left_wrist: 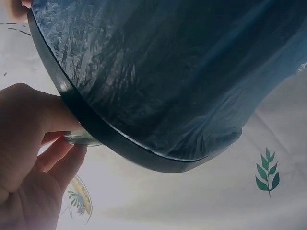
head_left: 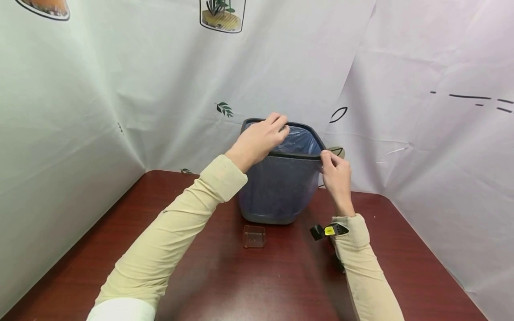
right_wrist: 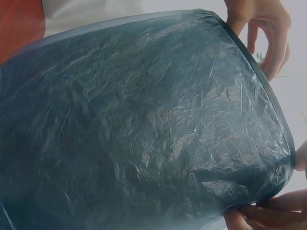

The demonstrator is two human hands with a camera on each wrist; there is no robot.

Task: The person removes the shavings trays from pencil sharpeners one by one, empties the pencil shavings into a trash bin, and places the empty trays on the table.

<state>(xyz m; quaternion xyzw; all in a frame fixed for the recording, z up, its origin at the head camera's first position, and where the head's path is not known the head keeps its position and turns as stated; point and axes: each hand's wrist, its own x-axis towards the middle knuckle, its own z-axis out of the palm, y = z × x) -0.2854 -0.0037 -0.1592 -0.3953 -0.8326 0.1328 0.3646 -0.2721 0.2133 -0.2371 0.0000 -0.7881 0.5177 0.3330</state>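
Observation:
A dark trash can (head_left: 277, 191) stands on the table, its mouth tipped toward the back. A thin, crinkled bluish plastic bag (right_wrist: 139, 124) lines it, and a black rim (head_left: 295, 156) runs round the top. My left hand (head_left: 263, 136) reaches over the opening. In the left wrist view its thumb (left_wrist: 57, 112) lies against the rim, with the fingers curled on the outer side near a small translucent edge (left_wrist: 81, 139). My right hand (head_left: 337, 174) pinches the near right corner of the rim, thumb on top. In the right wrist view its fingers (right_wrist: 273, 211) are at the bag's edge.
A small clear plastic box (head_left: 254, 236) lies on the dark red table (head_left: 217, 272) just in front of the can. Behind the table hangs a white backdrop (head_left: 160, 89) with printed plants. A black wrist camera (head_left: 317, 232) is strapped to my right wrist.

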